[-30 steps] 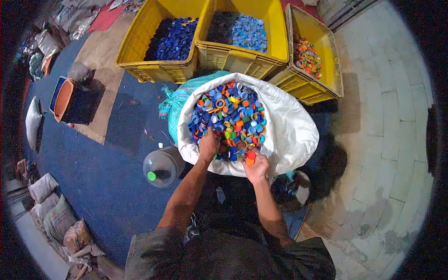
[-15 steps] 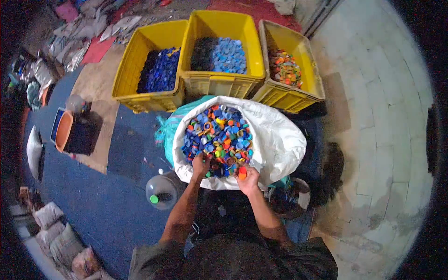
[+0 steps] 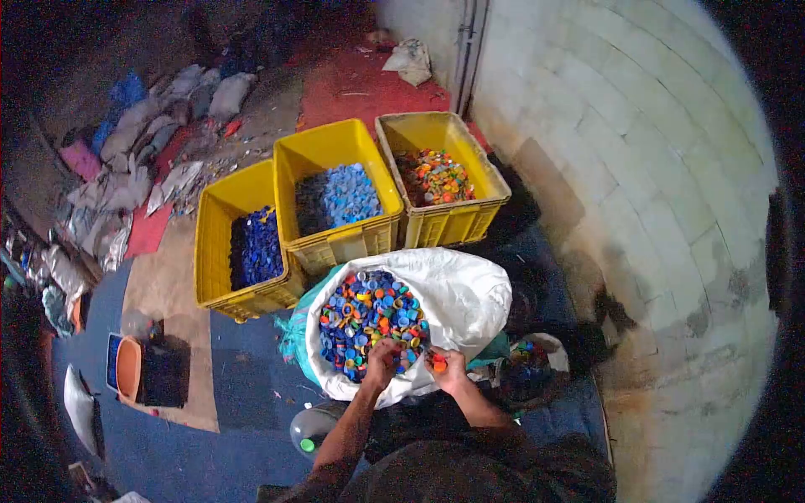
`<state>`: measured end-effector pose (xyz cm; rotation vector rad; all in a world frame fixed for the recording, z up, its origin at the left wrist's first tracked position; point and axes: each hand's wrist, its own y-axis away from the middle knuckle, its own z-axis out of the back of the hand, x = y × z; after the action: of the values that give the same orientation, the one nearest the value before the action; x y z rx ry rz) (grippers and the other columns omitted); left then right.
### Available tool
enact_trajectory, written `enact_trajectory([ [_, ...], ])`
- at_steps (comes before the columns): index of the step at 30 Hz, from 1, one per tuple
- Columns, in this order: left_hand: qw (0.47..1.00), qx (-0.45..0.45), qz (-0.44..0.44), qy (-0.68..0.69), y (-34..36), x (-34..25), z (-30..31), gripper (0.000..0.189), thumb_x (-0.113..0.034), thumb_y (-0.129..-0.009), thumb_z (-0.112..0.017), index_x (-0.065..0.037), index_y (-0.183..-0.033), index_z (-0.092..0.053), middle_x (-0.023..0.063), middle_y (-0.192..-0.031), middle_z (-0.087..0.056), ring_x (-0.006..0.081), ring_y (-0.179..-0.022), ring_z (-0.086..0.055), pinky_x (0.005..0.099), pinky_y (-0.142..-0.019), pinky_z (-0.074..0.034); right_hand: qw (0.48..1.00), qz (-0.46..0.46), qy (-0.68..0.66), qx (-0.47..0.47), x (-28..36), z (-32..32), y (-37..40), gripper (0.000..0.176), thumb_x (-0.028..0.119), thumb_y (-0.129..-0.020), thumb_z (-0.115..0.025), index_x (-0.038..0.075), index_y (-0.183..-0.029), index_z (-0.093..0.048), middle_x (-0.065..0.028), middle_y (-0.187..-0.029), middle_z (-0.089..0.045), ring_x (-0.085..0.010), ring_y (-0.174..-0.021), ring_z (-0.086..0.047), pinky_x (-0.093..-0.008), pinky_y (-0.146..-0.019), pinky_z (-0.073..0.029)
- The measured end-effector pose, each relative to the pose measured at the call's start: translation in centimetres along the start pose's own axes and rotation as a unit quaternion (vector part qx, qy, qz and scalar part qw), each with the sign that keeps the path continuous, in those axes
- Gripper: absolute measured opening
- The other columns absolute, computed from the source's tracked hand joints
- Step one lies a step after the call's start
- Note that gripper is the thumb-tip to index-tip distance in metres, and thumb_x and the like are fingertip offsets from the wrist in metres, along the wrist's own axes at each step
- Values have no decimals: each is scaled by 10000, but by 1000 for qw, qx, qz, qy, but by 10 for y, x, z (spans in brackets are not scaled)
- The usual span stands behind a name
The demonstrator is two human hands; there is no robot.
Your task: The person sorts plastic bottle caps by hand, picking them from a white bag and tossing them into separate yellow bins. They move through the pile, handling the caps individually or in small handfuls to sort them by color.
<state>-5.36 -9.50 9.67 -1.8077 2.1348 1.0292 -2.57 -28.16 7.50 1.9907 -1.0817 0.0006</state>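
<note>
A white sack [image 3: 461,285] stands in front of me, its rolled rim around a heap of mixed coloured bottle caps [image 3: 369,318]. My left hand [image 3: 384,359] is over the near part of the heap, its fingers bent together against the caps; whether one is between them is too small to tell. At the sack's near right rim, my right hand [image 3: 447,367] is closed around orange and red caps [image 3: 438,363].
Behind the sack are yellow crates with dark blue caps [image 3: 256,247], light blue caps [image 3: 350,197] and orange caps [image 3: 443,178]. A clear bottle [image 3: 314,427] lies near my left arm. A container [image 3: 549,352] is at right, an orange tub [image 3: 128,369] far left, a block wall [image 3: 637,168] right.
The view has tilted up and turned right, so crates and sack appear lower and further left. My left hand has moved over the caps toward my right hand, which still holds orange and red caps.
</note>
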Motion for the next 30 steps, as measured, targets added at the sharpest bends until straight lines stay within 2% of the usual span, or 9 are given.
enact_trajectory([
  [5,989,-87,65,96,-34,25,-5,131,-146,-846,-483,-39,-779,-517,77,-749,-551,200,-693,-558,326,-603,-496,995,95,-4,-38,-16,67,-32,226,122,-705,-512,-12,-887,-528,-112,-821,-570,-264,-782,-561,-390,-759,-480],
  [10,964,-146,120,186,-70,66,11,129,-118,-847,-456,-23,-830,-542,107,-770,-564,232,-718,-562,347,-667,-496,990,46,-115,-65,20,72,-38,148,133,-702,-502,18,-793,-487,-118,-787,-541,-269,-734,-541,-408,-748,-494],
  [13,952,-171,112,230,-102,70,-24,116,-150,-833,-500,-35,-838,-513,101,-784,-552,226,-689,-552,320,-641,-494,984,18,-162,-71,57,59,-56,137,203,-708,-557,75,-750,-531,-78,-713,-569,-237,-667,-563,-360,-610,-509],
  [14,986,-129,66,80,-125,69,-27,127,-161,-827,-510,-36,-847,-510,102,-780,-550,226,-681,-549,323,-649,-495,979,57,-157,-122,72,42,-63,168,247,-712,-544,85,-754,-538,-59,-688,-558,-214,-610,-543,-329,-545,-488],
  [16,975,-123,84,167,-165,26,-95,250,-280,-836,-508,-31,-865,-499,80,-758,-532,224,-679,-538,343,-688,-490,987,159,-31,-9,121,3,-87,227,309,-742,-539,84,-761,-550,-43,-692,-549,-148,-568,-507,-246,-484,-447],
  [19,981,38,6,191,-230,-68,-228,443,-402,-826,-490,-25,-1057,-524,92,-961,-584,246,-842,-551,322,-775,-463,936,209,-176,221,245,-133,-98,321,249,-783,-468,10,-967,-575,-109,-946,-598,-257,-865,-559,-358,-759,-475],
  [20,953,120,-34,276,-250,-82,-236,590,-466,-848,-489,29,-1165,-446,192,-1030,-517,313,-869,-525,424,-851,-462,947,167,-179,207,270,-151,-104,370,221,-748,-479,-8,-1034,-536,-150,-1024,-580,-296,-930,-553,-410,-848,-447],
  [22,967,82,-66,234,-236,-107,-277,603,-492,-861,-457,29,-1165,-449,205,-1031,-513,314,-846,-513,399,-786,-465,957,150,-162,187,291,-163,-107,453,182,-714,-490,-45,-1106,-478,-207,-1123,-544,-348,-1003,-538,-469,-950,-410],
  [30,970,-141,-94,176,-192,-40,-90,425,-413,-871,-437,-9,-995,-471,66,-776,-483,194,-684,-454,340,-729,-429,989,84,-109,48,236,-64,-102,452,134,-758,-568,-70,-1134,-421,-223,-1126,-443,-339,-1079,-470,-458,-998,-387],
])
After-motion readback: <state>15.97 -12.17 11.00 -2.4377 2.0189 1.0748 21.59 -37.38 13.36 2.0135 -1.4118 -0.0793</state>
